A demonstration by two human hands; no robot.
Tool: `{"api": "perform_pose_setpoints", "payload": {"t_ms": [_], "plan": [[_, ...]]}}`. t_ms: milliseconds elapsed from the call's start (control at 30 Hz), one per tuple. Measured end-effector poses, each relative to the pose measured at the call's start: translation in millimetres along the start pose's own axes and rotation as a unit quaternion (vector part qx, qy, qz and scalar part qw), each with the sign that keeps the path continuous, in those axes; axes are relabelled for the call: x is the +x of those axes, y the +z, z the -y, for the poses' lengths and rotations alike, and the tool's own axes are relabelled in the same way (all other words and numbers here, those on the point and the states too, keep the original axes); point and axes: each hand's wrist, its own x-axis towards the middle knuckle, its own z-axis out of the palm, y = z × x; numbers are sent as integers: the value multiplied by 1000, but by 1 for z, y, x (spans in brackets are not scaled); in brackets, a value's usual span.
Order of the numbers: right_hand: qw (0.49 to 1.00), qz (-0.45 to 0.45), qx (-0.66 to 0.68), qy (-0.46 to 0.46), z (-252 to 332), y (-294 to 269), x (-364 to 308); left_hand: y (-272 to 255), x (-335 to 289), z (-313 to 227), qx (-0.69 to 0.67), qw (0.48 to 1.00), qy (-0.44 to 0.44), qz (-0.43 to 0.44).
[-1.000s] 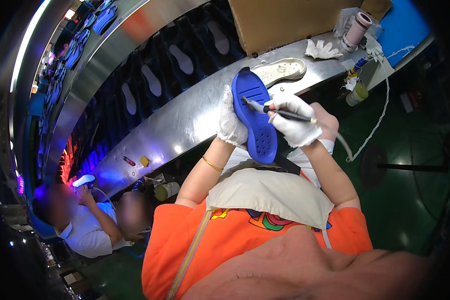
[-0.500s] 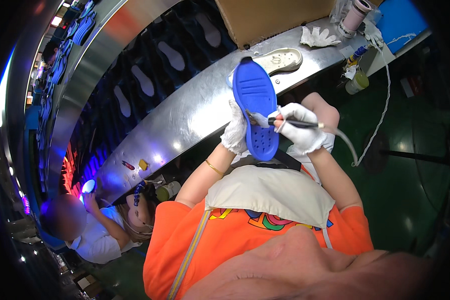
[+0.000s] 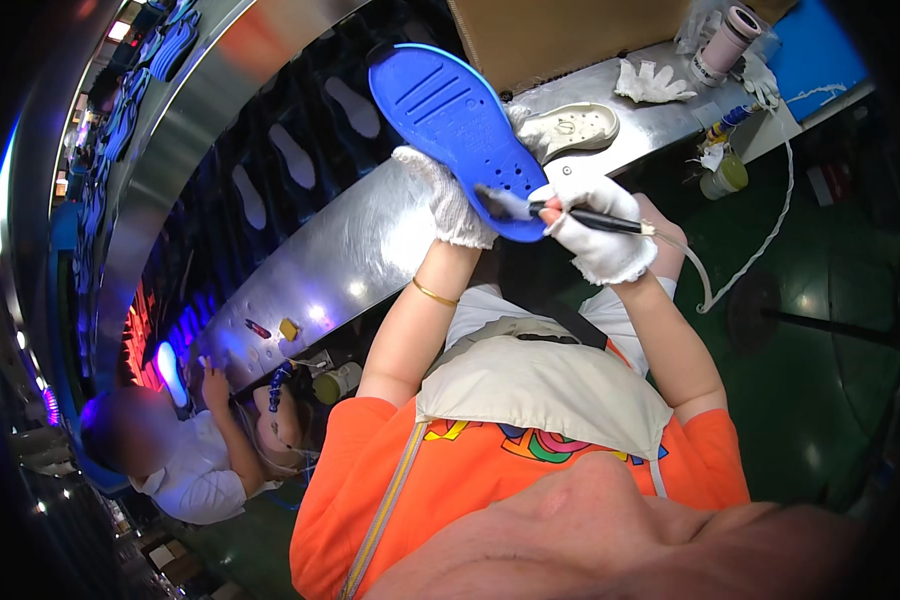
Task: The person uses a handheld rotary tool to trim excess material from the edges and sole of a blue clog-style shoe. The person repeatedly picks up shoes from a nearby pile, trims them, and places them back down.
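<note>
My gloved left hand (image 3: 455, 205) is wrapped round the near-left side of a blue shoe sole (image 3: 450, 115), its far fingertips showing past the opposite edge. The sole tilts up to the left, with grooves and small holes on its face. In my gloved right hand (image 3: 608, 250) is a brush with a black handle (image 3: 610, 222) and a pale hose running from its end. The brush's bristles touch the sole near its lower end, by the holes. Behind the sole, a cream-white shoe (image 3: 588, 125) lies on the metal bench (image 3: 370, 225).
Pale insole-shaped pieces (image 3: 353, 108) lie on a dark conveyor beyond the bench. At far right are a white glove (image 3: 655, 82), a pink bottle (image 3: 727, 45) and a jar (image 3: 725, 175). A cardboard box (image 3: 560, 40) stands at the back. Another person (image 3: 185, 450) works at left.
The sole has swung up and left, tilting over, with my left hand under it. The brush has moved from the sole's middle toward its lower end. The other person's hand has left the glowing sole.
</note>
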Motion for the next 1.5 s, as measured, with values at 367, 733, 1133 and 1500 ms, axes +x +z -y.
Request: {"api": "perform_pose_setpoints", "payload": {"t_ms": [367,733,1133,1500], "plan": [[982,45,70,169,-8,-7,2,3,20,-32,96,981,-36,163],[954,144,26,261,17,-14,20,8,31,-45,294,935,-115,164],[948,224,-164,155,20,-18,38,9,50,-47,363,882,-301,13],[939,249,-217,102,-1,-40,54,3,54,-45,369,893,-257,-5]]}}
